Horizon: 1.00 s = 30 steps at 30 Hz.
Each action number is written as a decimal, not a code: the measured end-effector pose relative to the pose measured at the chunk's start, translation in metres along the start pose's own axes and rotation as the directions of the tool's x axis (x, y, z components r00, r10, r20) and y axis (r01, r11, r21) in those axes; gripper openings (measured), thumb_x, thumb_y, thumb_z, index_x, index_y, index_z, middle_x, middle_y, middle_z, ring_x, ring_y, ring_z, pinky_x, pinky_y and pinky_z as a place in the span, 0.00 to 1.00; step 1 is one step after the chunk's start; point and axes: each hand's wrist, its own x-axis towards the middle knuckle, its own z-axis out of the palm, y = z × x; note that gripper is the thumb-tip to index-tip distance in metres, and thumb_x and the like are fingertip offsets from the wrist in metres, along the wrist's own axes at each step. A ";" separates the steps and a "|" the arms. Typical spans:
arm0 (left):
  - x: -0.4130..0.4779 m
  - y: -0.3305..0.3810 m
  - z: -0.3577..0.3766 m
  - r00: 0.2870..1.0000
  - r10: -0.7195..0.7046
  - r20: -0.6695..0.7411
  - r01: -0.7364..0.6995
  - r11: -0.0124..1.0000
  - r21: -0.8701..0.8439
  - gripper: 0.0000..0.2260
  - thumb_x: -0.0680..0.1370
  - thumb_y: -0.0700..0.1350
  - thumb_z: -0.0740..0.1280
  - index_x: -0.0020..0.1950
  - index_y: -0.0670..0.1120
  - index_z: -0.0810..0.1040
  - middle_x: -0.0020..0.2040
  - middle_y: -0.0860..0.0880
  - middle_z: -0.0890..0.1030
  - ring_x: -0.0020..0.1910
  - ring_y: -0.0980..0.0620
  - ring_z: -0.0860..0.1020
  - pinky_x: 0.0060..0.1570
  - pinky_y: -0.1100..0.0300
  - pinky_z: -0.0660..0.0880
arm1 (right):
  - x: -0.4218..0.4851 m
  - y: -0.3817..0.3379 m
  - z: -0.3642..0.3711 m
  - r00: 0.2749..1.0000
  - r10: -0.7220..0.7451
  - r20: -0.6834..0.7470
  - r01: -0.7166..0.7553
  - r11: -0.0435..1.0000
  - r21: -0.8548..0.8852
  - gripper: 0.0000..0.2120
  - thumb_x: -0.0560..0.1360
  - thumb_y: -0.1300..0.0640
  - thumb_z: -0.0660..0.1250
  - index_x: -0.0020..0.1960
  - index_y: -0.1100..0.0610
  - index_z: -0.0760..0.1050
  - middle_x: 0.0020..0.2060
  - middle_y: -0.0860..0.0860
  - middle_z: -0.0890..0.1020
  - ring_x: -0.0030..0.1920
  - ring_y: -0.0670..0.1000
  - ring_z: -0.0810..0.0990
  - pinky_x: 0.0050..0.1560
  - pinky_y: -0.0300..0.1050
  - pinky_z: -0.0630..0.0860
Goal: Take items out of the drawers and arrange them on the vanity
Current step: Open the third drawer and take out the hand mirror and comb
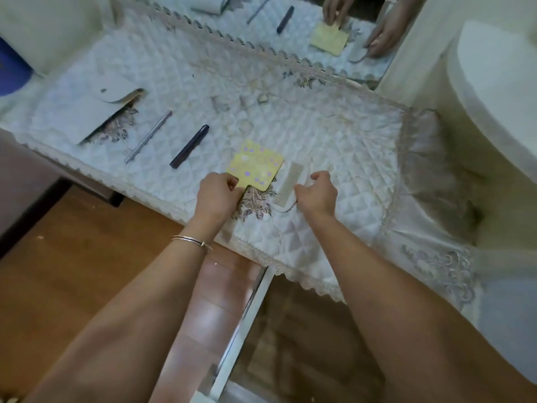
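A yellow square card with purple dots (255,165) lies on the quilted white vanity cover (334,135), near its front edge. My left hand (219,191) pinches the card's near corner. Just right of the card a pale fine-toothed comb (289,184) rests on the cover, and my right hand (316,193) grips its near end. Further left lie a dark pen-like tube (189,146), a thin silver stick (148,137) and a grey pouch with a flap (98,109). Below the vanity's front edge an open drawer (305,338) shows a dark inside.
A mirror (290,30) stands at the back and reflects the hands and items. A large white rounded object (494,91) rises at the right. A blue thing (11,71) sits at the far left. Wooden floor (72,271) lies below.
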 end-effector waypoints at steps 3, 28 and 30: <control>-0.006 -0.004 0.003 0.999 0.041 0.016 -0.042 0.997 0.059 0.10 0.74 0.42 0.67 0.51 0.38 0.78 0.50 0.40 0.81 0.50 0.41 0.77 0.46 0.56 0.71 | -0.010 0.005 0.000 0.994 -0.109 0.008 0.109 0.991 -0.075 0.17 0.74 0.61 0.64 0.61 0.63 0.66 0.53 0.62 0.78 0.55 0.59 0.76 0.51 0.48 0.72; -0.268 -0.127 0.040 0.478 0.615 0.627 -0.788 0.616 -0.003 0.07 0.69 0.52 0.69 0.44 0.52 0.77 0.39 0.54 0.81 0.35 0.53 0.79 0.31 0.66 0.69 | -0.340 0.279 -0.078 0.996 -0.027 0.083 0.062 0.884 -0.463 0.08 0.65 0.52 0.72 0.42 0.54 0.80 0.38 0.50 0.82 0.39 0.53 0.80 0.38 0.36 0.69; -0.266 -0.126 0.041 0.473 0.608 0.638 -0.800 0.599 0.022 0.07 0.70 0.54 0.66 0.43 0.53 0.76 0.37 0.55 0.81 0.35 0.54 0.79 0.31 0.67 0.67 | -0.336 0.277 -0.079 0.998 -0.038 0.056 0.059 0.893 -0.445 0.08 0.66 0.52 0.70 0.43 0.54 0.80 0.39 0.50 0.82 0.40 0.52 0.79 0.38 0.33 0.66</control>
